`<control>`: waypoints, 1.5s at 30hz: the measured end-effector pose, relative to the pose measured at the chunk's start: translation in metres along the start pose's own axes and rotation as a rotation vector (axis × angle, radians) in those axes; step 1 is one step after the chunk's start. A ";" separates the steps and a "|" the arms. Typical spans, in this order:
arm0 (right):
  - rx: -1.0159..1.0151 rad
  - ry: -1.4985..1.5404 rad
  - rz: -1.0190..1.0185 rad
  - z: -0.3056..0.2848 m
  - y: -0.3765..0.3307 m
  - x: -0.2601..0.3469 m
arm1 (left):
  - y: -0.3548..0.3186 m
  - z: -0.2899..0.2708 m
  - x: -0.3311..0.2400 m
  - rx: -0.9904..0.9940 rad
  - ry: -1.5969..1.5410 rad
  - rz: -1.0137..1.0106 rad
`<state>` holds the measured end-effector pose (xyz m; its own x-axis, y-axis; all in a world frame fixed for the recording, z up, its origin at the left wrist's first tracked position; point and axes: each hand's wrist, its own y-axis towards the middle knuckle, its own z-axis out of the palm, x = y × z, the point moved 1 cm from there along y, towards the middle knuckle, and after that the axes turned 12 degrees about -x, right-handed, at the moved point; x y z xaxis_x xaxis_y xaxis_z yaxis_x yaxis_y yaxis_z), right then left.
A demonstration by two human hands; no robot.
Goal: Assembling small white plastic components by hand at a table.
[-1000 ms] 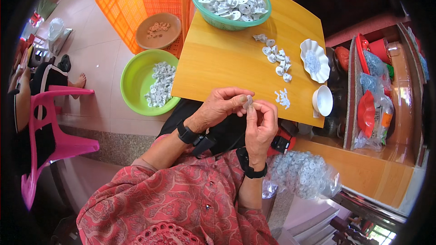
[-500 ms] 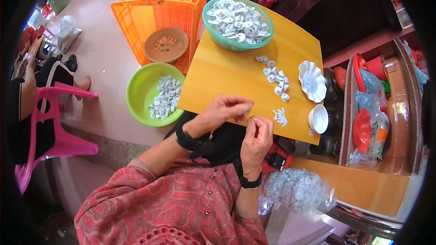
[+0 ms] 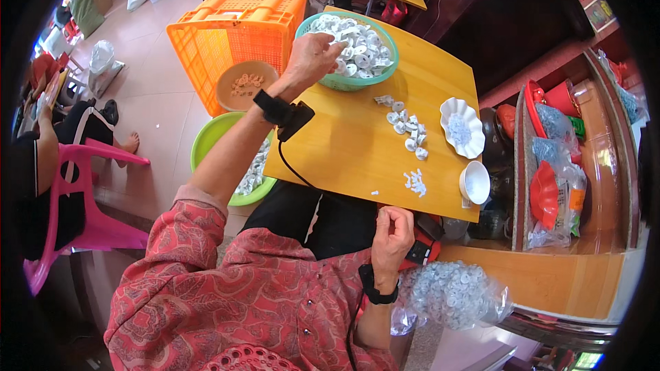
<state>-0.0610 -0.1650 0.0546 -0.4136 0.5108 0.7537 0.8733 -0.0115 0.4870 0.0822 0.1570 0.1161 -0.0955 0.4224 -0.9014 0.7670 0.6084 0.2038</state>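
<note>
The left hand (image 3: pixel 311 58) reaches into the teal bowl (image 3: pixel 337 82) at the far desk (image 3: pixel 357 144) edge, its grip closing on white pieces (image 3: pixel 357 45) heaped inside. The right hand (image 3: pixel 392 233) hangs below the near desk edge, grip curled shut; whether it holds anything cannot be told. Loose pieces (image 3: pixel 405 127) lie between the hands, a white dish (image 3: pixel 462 127) just beyond them.

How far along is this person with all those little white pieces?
Done, it seems: a heap of white pieces in the green bowl on the floor, though whether those are finished is unclear. In hand: the left hand reaches into the teal bowl, while the right hand is curled by the table edge. Left: the teal bowl is heaped full, and a small row of pieces waits on the table.
</note>
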 end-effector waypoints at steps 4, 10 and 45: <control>-0.030 -0.034 0.038 -0.009 -0.003 -0.015 | -0.059 -0.015 -0.054 0.181 -0.168 0.338; 0.014 -0.010 -0.076 -0.006 -0.003 0.002 | -0.174 -0.055 -0.139 0.774 -1.074 0.732; -0.080 0.061 -0.001 -0.002 -0.018 -0.014 | -0.140 -0.083 -0.187 0.223 -0.331 0.824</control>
<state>-0.0715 -0.1735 0.0365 -0.4311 0.4576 0.7777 0.8508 -0.0809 0.5193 -0.0600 0.0480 0.2876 0.6966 0.4302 -0.5742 0.6201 0.0415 0.7834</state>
